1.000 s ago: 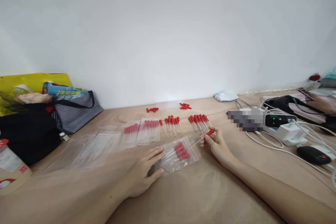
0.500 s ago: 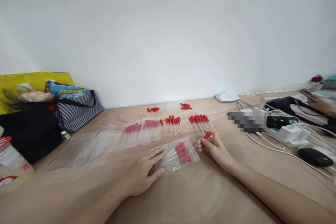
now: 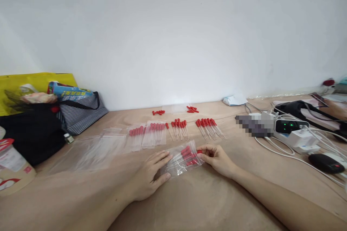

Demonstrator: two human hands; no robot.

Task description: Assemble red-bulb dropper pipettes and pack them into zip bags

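Note:
A clear zip bag (image 3: 177,168) holding several glass droppers with red rubber bulbs lies on the table between my hands. My left hand (image 3: 154,171) grips its left end, fingers over the top edge and thumb at the near edge. At the bag's right end, my right hand (image 3: 217,158) pinches one dropper by its red bulb (image 3: 199,151); its glass stem runs into the bag. Beyond are loose droppers in two groups, a middle one (image 3: 179,130) and a right one (image 3: 208,128). Filled bags of droppers (image 3: 148,135) lie to the left.
Flat clear bags (image 3: 100,153) lie at the left, near a striped bag (image 3: 81,115) and a cup (image 3: 15,168). Red bulbs (image 3: 158,112) lie by the wall. On the right are a power strip (image 3: 291,128), cables and a black mouse (image 3: 325,162).
My right hand has moved left and slightly down, bringing the dropper's stem into the bag's right end. My left hand has stayed on the bag.

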